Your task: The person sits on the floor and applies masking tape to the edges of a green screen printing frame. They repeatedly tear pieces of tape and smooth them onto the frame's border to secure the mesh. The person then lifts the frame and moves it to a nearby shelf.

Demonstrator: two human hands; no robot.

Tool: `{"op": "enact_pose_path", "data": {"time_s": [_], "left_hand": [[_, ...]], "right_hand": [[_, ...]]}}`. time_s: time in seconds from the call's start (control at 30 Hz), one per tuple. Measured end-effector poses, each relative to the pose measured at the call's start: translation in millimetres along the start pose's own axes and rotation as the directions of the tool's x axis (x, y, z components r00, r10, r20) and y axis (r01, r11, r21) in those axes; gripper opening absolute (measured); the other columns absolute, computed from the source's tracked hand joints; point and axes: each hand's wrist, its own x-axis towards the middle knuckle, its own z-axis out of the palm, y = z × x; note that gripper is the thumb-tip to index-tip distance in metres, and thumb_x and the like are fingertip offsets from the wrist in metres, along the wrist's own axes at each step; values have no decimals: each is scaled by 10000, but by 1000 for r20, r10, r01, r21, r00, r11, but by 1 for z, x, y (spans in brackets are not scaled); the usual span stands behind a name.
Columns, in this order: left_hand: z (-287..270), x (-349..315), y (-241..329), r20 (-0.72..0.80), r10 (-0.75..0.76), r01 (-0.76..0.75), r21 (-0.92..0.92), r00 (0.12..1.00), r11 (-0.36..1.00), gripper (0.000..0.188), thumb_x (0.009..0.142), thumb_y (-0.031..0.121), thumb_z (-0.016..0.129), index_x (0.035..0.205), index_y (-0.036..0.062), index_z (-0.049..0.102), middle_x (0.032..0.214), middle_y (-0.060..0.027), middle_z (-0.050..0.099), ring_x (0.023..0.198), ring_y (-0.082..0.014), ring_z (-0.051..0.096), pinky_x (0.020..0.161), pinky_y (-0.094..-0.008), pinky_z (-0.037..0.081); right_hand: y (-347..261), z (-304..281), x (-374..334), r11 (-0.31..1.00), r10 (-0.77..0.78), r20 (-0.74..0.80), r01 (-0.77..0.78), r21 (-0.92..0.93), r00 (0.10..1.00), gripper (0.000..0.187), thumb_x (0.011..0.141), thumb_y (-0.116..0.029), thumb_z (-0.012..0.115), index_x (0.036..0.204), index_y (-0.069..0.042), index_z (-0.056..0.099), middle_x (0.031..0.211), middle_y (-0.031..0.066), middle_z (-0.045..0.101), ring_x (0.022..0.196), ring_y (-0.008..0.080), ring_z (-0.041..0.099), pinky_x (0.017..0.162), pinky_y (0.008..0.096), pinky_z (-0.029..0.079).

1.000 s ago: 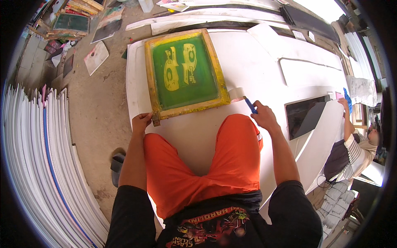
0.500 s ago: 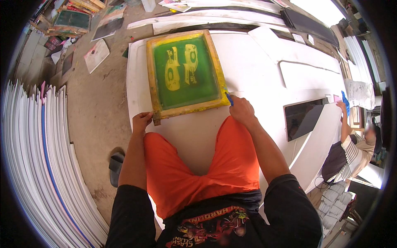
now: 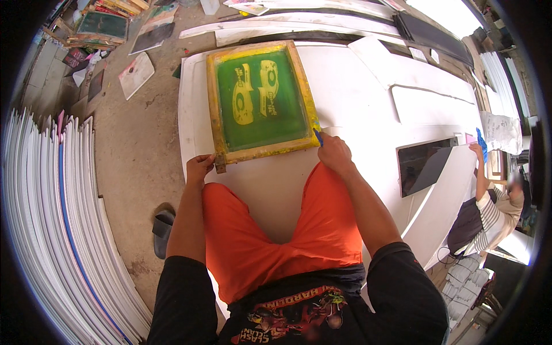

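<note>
A wooden-framed silkscreen [image 3: 261,99] lies on a white panel in front of me. Its green mesh carries two pale yellow-green printed shapes, and yellow stains mark the wood. At the frame's near left corner, beside a short wooden stub [image 3: 220,164], my left hand [image 3: 200,167] is closed in a pinch on the frame. My right hand [image 3: 335,155] is closed around a slim blue object [image 3: 318,137], whose tip reaches the near right corner of the frame. I cannot make out what kind of object it is. Both my forearms rest over my orange trousers' knees.
White panels [image 3: 362,103] spread under and beyond the screen. A dark glossy sheet [image 3: 422,167] lies to the right, near another person [image 3: 489,213] reaching over the panels. Many white sheets [image 3: 52,218] stand stacked at the left. A dark sandal [image 3: 164,232] lies on the floor.
The view has shifted slightly. Both hands keep nearly the same places at the screen's near corners, and the screen lies as before.
</note>
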Motion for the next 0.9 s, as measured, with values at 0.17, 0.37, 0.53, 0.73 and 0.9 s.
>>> {"op": "enact_pose_path", "data": {"time_s": [0.17, 0.37, 0.53, 0.73, 0.9], "left_hand": [[-2, 4, -4, -12, -18, 18, 4, 1000, 1000, 247, 905, 160, 828, 1027, -32, 732, 908, -62, 731, 754, -134, 658, 727, -265, 569], [-2, 6, -5, -6, -18, 18, -4, 1000, 1000, 258, 899, 175, 836, 1026, -27, 735, 901, -56, 728, 749, -134, 654, 725, -266, 569], [-2, 9, -6, -15, -19, 19, 6, 1000, 1000, 263, 891, 178, 845, 1018, -25, 736, 894, -53, 728, 737, -130, 651, 709, -262, 566], [-1, 6, -3, -7, -34, 34, -4, 999, 999, 277, 882, 182, 854, 1009, -32, 731, 870, -48, 717, 717, -124, 636, 681, -252, 554], [-3, 3, -2, -4, -35, 35, 0, 999, 999, 277, 887, 181, 850, 1013, -34, 729, 871, -45, 713, 712, -120, 626, 682, -252, 549]], "right_hand": [[-4, -1, 1, 998, 5, 36, -3, -56, 999, 369, 925, -111, 522, 1270, -53, 641, 1115, 247, 728, 1058, 420, 714, 912, 533, 576], [1, 3, 2, 999, 15, -12, -16, -29, 1000, 465, 889, -91, 521, 1338, -123, 637, 1074, 264, 726, 1022, 442, 701, 909, 549, 550], [7, 9, 5, 998, 18, -1, -18, -63, 1000, 440, 891, -86, 518, 1313, -96, 644, 1053, 259, 732, 1011, 434, 708, 899, 545, 555], [5, 3, -12, 987, 5, 95, 11, -163, 995, 381, 884, -91, 533, 1241, -52, 661, 1060, 244, 737, 1022, 416, 709, 899, 526, 558], [23, -18, -21, 997, -61, -4, 61, -44, 998, 420, 856, -135, 588, 1262, -113, 693, 1035, 229, 744, 1007, 412, 711, 897, 512, 565]]}}
